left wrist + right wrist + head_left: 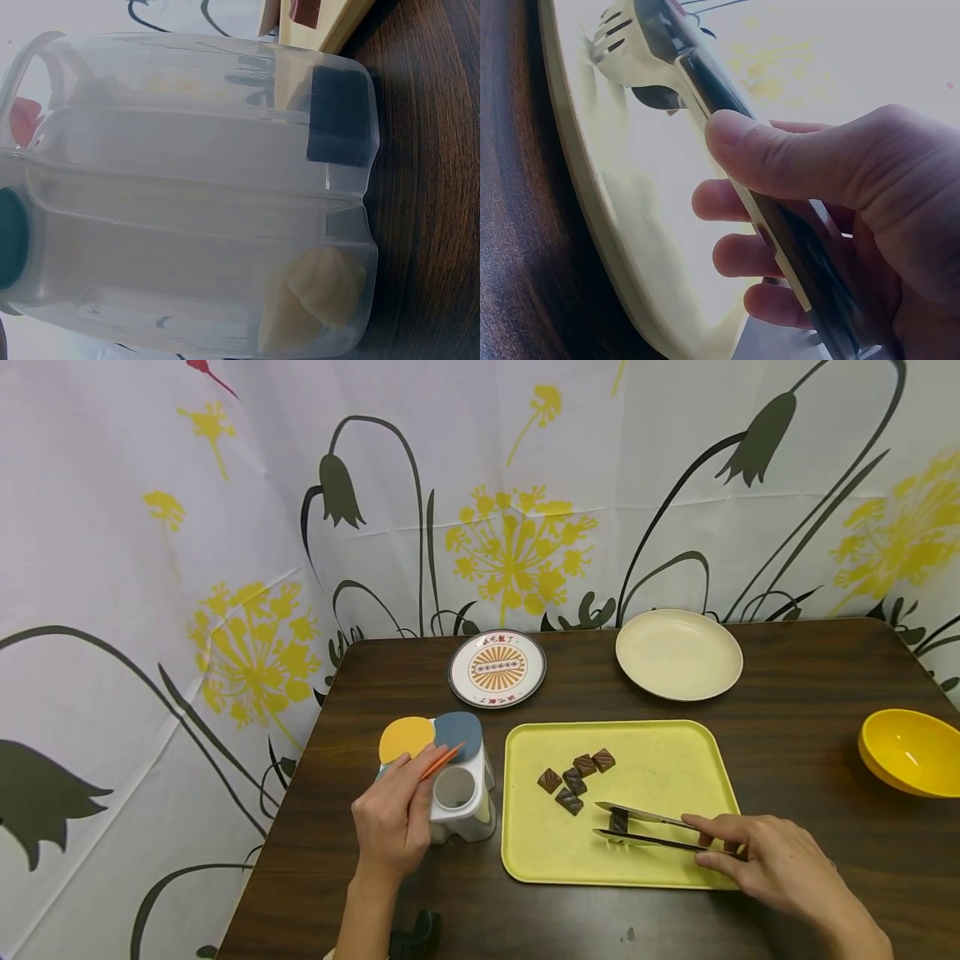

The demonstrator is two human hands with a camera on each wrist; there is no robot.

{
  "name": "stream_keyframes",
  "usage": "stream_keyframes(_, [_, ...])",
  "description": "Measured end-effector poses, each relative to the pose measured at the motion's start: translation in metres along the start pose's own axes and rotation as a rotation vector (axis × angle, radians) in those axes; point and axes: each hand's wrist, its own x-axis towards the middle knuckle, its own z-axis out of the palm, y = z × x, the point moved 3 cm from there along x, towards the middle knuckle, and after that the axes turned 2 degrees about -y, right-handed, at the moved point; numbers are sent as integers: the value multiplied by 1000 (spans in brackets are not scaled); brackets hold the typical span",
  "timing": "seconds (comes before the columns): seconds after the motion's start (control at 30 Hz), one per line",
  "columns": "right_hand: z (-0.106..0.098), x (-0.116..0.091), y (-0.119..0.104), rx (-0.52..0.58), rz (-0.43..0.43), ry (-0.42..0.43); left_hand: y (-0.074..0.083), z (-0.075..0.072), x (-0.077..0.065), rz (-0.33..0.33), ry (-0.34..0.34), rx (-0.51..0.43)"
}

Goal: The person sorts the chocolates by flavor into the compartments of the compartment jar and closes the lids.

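Observation:
My left hand pinches a tilted orange lid over an uncovered round opening of a multi-compartment container. Its other visible lids are yellow and blue. In the left wrist view, the clear walls show a dark piece and pale shell-shaped pieces in separate compartments. With thumb and fingers, my right hand holds metal tongs with a fork-shaped end. A dark chocolate lies between the tong arms, above the yellow tray; whether both arms touch it I cannot tell.
Several square chocolates lie on the tray's left half. Behind it stand a patterned plate and a cream plate. A yellow bowl is at the far right, and a floral curtain hangs behind the table.

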Motion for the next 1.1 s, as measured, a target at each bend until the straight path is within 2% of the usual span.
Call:
stream_keyframes(0.6, [-14,13,-19,-21,-126,209,1,-1,2,1,2,-2])
stream_keyframes(0.87, [-17,29,-43,36,-260,258,1,0,4,16,14,0])
stream_keyframes(1.1, [-17,47,-74,88,-376,291,1,0,3,14,15,2])
